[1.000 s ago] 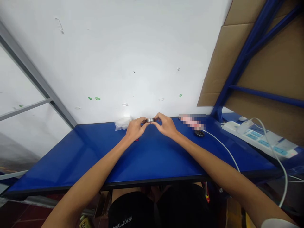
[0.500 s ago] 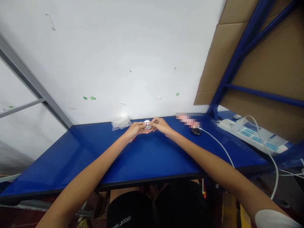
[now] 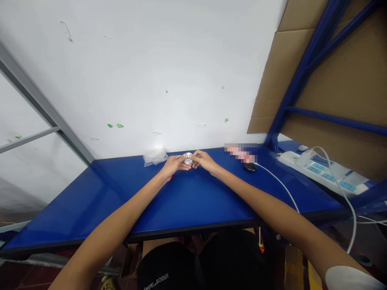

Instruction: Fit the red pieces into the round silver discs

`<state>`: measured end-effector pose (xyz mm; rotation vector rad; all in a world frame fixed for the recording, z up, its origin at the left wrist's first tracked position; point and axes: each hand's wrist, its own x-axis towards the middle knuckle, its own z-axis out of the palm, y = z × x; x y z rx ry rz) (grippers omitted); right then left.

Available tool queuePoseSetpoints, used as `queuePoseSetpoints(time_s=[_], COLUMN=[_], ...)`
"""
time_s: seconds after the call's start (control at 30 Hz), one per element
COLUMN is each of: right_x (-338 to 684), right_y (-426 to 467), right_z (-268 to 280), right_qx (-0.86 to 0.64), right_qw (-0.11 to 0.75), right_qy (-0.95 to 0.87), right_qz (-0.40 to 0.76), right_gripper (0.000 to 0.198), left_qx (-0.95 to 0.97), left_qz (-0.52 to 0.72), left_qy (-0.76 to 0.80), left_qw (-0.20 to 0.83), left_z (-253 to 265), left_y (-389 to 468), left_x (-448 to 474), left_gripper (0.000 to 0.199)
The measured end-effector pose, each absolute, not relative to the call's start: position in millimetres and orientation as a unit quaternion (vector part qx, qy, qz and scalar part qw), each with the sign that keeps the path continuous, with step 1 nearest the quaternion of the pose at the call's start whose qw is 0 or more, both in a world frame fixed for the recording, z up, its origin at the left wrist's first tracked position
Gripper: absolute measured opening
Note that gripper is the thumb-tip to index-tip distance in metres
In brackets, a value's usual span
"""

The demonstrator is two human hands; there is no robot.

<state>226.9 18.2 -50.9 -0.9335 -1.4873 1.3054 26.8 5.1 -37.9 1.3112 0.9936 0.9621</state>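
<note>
Both your arms are stretched forward. Your left hand point(image 3: 173, 165) and right hand point(image 3: 204, 160) pinch one small round silver metal part point(image 3: 188, 158) between their fingertips, low over the far edge of the glossy blue table point(image 3: 193, 197), by the white wall point(image 3: 151, 72). A clear plastic bag point(image 3: 155, 156) lies just to the left.

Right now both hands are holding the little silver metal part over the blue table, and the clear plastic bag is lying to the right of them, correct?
Not quite. The head view shows the clear plastic bag lying to the left of the hands, by the wall. The rest stands: left hand and right hand hold the silver metal part over the blue table.
</note>
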Motion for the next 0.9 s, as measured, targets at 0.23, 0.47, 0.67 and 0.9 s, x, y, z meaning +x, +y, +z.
queuePoseSetpoints(time_s=[0.23,0.47,0.67,0.9], right_x=[229,226,230,226], right_y=[16,19,24,26], right_z=[-48,-49,-55,-59], right_qx=[-0.392,-0.379,-0.374,-0.361], right_qw=[0.478,0.482,0.513,0.533], right_qy=[-0.603,-0.597,-0.634,-0.670], right_qz=[0.504,0.517,0.441,0.369], right_gripper=[0.037,0.040,0.051,0.041], left_qx=[0.587,0.614,0.630,0.602], left_qz=[0.390,0.402,0.394,0.421], left_qy=[0.386,0.422,0.357,0.370], left_qw=[0.595,0.533,0.566,0.569], left_z=[-34,-31,-30,-34], left_y=[3,7,4,5], left_x=[24,21,23,21], left_gripper=[0.041,0.054,0.051,0.051])
